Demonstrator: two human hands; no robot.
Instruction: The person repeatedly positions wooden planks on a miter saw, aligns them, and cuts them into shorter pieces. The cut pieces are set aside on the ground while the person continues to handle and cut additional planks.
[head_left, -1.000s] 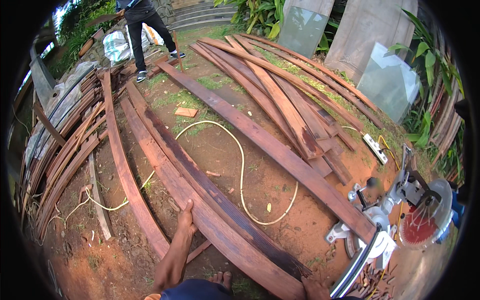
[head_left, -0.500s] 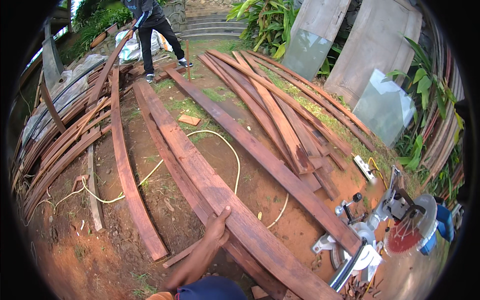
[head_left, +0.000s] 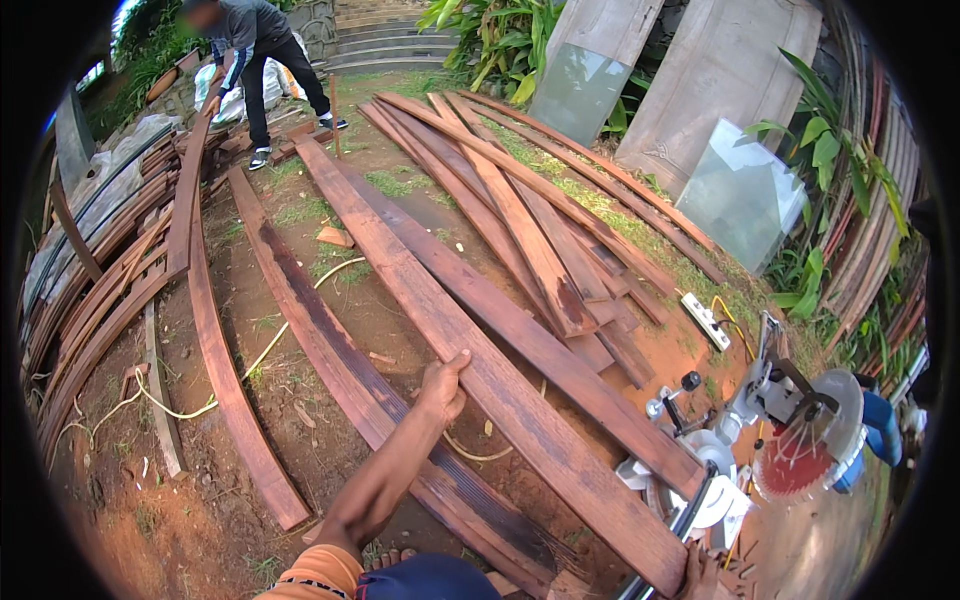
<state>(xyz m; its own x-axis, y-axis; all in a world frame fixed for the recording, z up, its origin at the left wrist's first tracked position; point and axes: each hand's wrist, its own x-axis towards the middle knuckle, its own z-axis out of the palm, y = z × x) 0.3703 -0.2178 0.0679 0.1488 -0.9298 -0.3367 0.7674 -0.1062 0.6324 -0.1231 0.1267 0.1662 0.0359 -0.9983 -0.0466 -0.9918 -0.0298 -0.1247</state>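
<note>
A long reddish-brown wooden plank (head_left: pixel 535 430) slants across the middle, lifted off the ground. My left hand (head_left: pixel 442 388) is closed around its left edge, thumb on top. At the near end, my right hand (head_left: pixel 704 578) grips the plank's corner; part of it is cut off by the picture's edge. Just right of this plank, a second plank (head_left: pixel 620 410) lies with its near end on a mitre saw (head_left: pixel 800 440), whose toothed disc blade is raised. A third plank (head_left: pixel 370 400), with dark stains, lies on the ground to the left.
At the upper left a person (head_left: pixel 262 60) bends over, holding another plank (head_left: pixel 190 190). Stacked boards (head_left: pixel 90 340) line the left side; more planks (head_left: pixel 520 220) lie crossed beyond. A pale cable (head_left: pixel 280 340) crosses the soil. A glass pane (head_left: pixel 745 195) leans near a white power strip (head_left: pixel 705 320).
The held plank has shifted right, away from the stained plank and toward the one on the saw. My right hand has come into view at its near end. The other person has bent lower.
</note>
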